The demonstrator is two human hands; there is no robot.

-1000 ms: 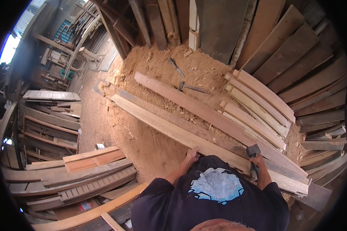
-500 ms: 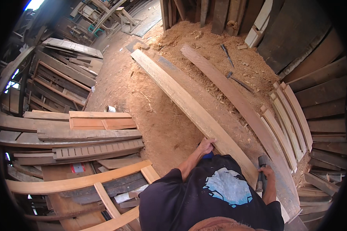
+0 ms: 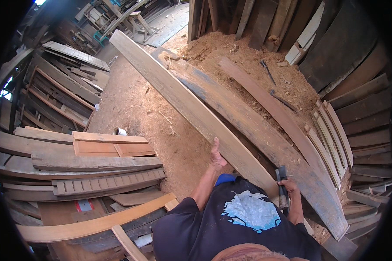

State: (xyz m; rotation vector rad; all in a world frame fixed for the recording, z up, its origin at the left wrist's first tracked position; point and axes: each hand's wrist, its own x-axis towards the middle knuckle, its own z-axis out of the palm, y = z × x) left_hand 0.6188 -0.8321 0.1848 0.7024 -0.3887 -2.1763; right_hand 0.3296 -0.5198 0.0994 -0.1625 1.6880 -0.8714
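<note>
A long, pale wooden plank (image 3: 183, 108) runs slantwise from the far left to my body, raised off the darker workbench board (image 3: 244, 113). My left hand (image 3: 217, 155) holds the plank's left edge, thumb up along its side; the other fingers are mostly hidden. At the near end, my right hand (image 3: 289, 186) is wrapped round a dark hand-held tool (image 3: 282, 174) with a blocky upper end, beside the plank's right edge. Its exact kind cannot be made out. A reddish plank (image 3: 265, 100) lies beyond, on the right.
Sawdust (image 3: 209, 48) is heaped at the back, where a chisel-like tool (image 3: 268, 71) and a hammer (image 3: 283, 101) lie. Stacked timber (image 3: 96, 163) crowds the left. Thin strips (image 3: 333, 135) and boards line the right. A white cup (image 3: 119, 131) lies on the floor.
The pale plank has lifted and its far end has swung left, uncovering more of the dark board. My left hand moved left with it; my right hand and the tool shifted slightly left and up.
</note>
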